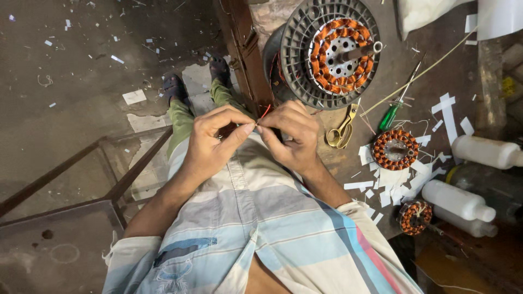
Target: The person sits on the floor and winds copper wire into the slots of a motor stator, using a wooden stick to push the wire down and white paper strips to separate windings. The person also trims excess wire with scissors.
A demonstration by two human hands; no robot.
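Hands met at mid-chest height over the lap, fingertips almost touching: the left hand (210,139) and the right hand (291,136) each pinched narrow on a thin red wire (263,113). That wire lay right between the two thumbs, its free end rising up and away from the fingertips toward the big stator (340,54), so its long axis ran roughly from the hands out to that copper-wound ring in its dark round housing. Both hands were about equally near the wire; the right one sat closer to the stator. Just beyond the right hand's knuckles lay yellow-handled scissors (342,129), and farther out on the same side a green screwdriver (397,103) pointed away across the table (381,32). Well to the right of the right hand rested a smaller stator (395,148) among white paper scraps (395,182), and nearer the right elbow a still smaller coil (415,216). White bottles (457,200) lay on their sides at the far right. Below the left hand stretched green trouser legs, dark sandals and a littered floor (76,81).
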